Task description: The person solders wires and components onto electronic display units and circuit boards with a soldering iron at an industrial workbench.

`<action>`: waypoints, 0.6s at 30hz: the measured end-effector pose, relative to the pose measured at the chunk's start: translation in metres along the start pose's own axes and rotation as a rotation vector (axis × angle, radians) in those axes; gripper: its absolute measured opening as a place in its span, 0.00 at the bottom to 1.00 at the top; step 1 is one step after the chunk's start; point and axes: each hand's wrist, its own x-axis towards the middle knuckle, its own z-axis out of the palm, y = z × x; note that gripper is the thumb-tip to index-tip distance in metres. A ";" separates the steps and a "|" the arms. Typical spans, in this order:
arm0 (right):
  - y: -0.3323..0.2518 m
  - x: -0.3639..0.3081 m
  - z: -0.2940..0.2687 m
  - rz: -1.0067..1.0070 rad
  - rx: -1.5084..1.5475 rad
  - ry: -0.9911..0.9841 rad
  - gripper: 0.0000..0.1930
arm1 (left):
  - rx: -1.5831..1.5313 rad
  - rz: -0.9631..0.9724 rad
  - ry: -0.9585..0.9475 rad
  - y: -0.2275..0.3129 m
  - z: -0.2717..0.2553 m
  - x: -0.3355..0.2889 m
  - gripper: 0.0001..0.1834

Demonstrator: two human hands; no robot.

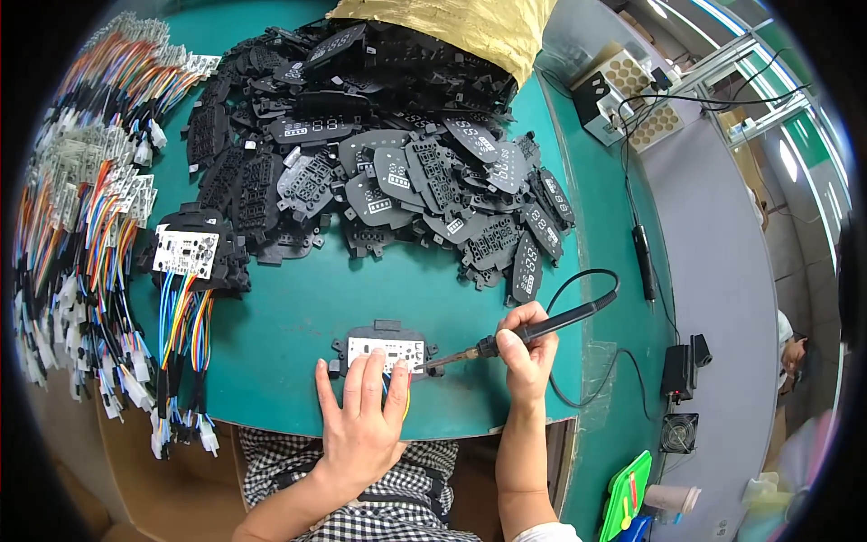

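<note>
My left hand (359, 429) lies with fingers stretched out and apart, the tips pressing on a white circuit board (386, 343). That board sits in a black plastic housing (386, 326) near the table's front edge. Coloured wires (406, 400) show partly under and beside these fingers. In my right hand (527, 357), closed in a pen-like grip, is a soldering iron (571, 316). Its tip points left and meets the right end of the board; actual contact is too small to tell.
Black housings (433, 176) form a large heap at the back, by a gold-coloured bag (461, 27). Bundles of wired boards (95, 190) lie left, beside stacked housings with one board (185, 250). Right stand another corded pen-like tool (644, 262), a small fan (679, 433) and a green tray (643, 465).
</note>
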 end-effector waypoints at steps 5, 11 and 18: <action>0.002 0.000 0.000 -0.003 0.000 -0.003 0.10 | 0.001 -0.001 -0.015 0.000 -0.001 -0.001 0.30; 0.000 0.000 0.001 -0.006 -0.007 -0.010 0.10 | 0.009 -0.001 -0.032 0.000 -0.002 -0.001 0.32; 0.000 0.000 0.002 0.001 -0.015 -0.009 0.09 | 0.020 0.004 -0.026 0.000 -0.001 -0.001 0.34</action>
